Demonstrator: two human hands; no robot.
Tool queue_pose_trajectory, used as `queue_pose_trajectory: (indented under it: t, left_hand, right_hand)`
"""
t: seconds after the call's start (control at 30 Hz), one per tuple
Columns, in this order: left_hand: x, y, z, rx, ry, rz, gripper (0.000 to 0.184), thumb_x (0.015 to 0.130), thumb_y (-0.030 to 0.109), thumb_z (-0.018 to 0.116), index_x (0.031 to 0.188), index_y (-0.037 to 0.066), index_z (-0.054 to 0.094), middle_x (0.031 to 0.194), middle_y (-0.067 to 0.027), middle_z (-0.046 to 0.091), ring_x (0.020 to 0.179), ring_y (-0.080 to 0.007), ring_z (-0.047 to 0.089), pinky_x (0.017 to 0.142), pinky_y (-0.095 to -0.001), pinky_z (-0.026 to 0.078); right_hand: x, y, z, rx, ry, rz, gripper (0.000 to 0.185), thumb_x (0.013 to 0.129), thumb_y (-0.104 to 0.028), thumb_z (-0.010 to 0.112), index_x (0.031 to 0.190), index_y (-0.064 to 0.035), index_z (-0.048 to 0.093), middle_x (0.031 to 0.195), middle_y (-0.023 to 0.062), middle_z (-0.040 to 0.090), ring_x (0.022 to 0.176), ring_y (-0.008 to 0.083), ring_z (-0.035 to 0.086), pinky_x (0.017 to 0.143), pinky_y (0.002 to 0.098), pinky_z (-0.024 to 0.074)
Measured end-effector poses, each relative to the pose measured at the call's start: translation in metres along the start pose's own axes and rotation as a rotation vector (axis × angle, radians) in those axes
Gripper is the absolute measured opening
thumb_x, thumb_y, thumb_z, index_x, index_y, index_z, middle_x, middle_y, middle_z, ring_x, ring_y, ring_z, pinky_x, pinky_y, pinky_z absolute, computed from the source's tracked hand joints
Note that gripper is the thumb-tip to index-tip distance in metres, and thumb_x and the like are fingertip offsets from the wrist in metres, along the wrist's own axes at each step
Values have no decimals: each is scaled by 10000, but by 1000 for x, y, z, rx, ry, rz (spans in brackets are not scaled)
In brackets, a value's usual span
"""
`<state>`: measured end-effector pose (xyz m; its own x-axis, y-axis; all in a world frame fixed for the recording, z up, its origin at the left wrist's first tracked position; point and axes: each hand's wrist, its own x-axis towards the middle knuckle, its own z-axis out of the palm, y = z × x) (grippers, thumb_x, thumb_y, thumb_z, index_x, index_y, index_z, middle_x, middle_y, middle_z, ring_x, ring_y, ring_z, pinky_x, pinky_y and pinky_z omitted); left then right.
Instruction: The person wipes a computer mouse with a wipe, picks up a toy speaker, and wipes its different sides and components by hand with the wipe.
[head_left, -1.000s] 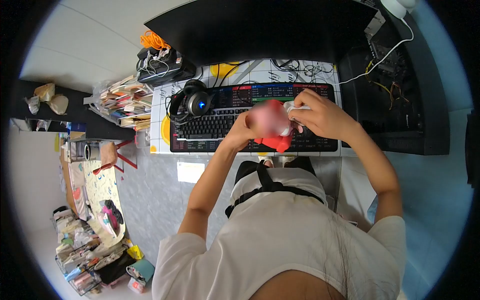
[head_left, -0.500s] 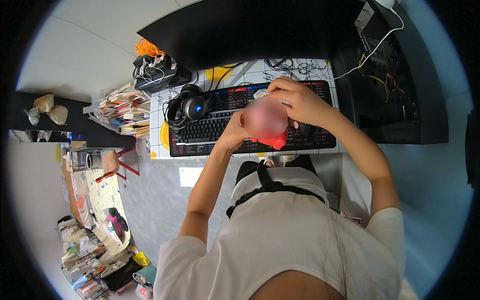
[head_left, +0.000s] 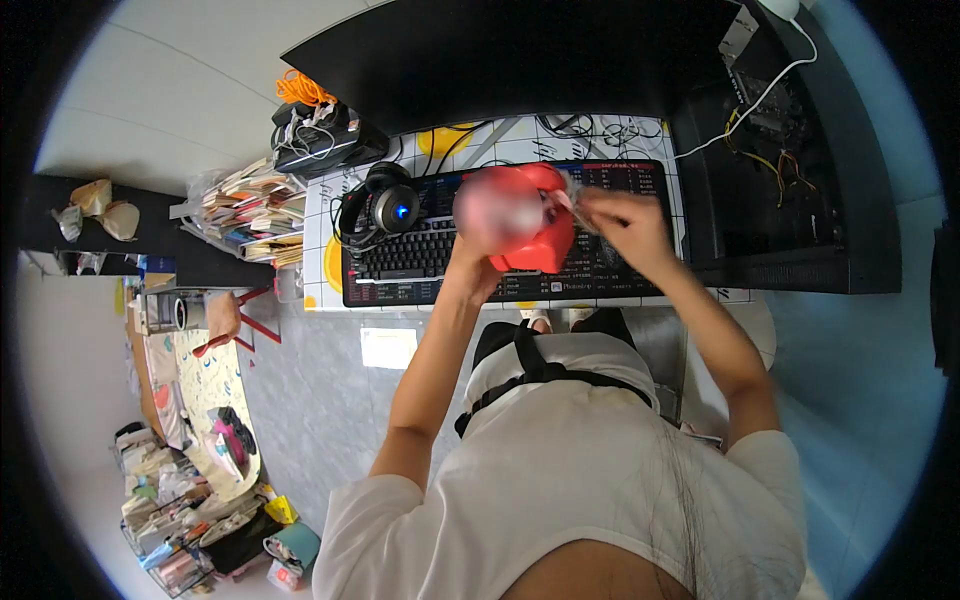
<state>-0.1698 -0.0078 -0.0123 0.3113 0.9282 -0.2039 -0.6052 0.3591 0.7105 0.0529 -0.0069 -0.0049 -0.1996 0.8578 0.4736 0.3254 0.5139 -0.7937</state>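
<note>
My left hand [head_left: 474, 265] is wrapped round a glossy red figurine [head_left: 541, 248] with rounded limbs, held above the keyboard [head_left: 405, 262]. A blurred pinkish patch hides its upper left part. To the right of the figurine, my right hand [head_left: 635, 228] has its fingers pinched together on a small crumpled whitish piece [head_left: 574, 194], perhaps tissue or thin plastic. That piece is against or very near the figurine's right side; I cannot tell if they touch. Motion smears the right fingers a little.
Headphones [head_left: 395, 208] with a blue light rest left of the keyboard on a black desk mat [head_left: 610, 290]. A large black monitor [head_left: 500, 70] stands behind. An open computer case [head_left: 790, 200] is at the right. Stacked papers [head_left: 245, 215] lie at the left, and loose cables run behind the mat.
The figurine has turned and shifted slightly up and left in my left hand. My right hand has drawn back from over its top to its right side, carrying the whitish piece.
</note>
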Motion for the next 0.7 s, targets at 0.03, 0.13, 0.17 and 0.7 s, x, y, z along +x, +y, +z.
queue_pose_trajectory:
  t: [0.03,0.13,0.17,0.7]
  left_hand:
    - [1,8,13,-38,18,10,731,649,262,782,1245,50,415,1154,-91,524,1056,-218,547,912,-355,457]
    - [9,14,12,74,-61,88,702,658,232,774,1232,32,422,1148,-93,525,1053,-209,542,910,-353,455]
    - [10,14,16,70,-56,120,661,664,211,768,1208,21,444,1106,-89,546,999,-193,561,847,-326,479]
    - [22,19,1,482,-61,100,308,697,121,743,931,-3,586,753,-34,611,595,-95,561,509,-220,449]
  right_hand:
    - [-8,5,12,13,32,-8,225,770,36,635,992,3,656,991,141,664,878,215,658,749,297,532]
    - [-14,6,24,227,155,203,224,785,12,642,1009,12,642,1063,134,634,950,208,627,784,288,512]
    - [-9,6,22,217,260,144,218,798,-10,639,1015,12,638,1092,126,610,989,199,601,803,281,498]
    - [10,-26,13,294,147,337,290,849,-120,624,1088,39,584,1053,74,588,958,123,558,839,235,432]
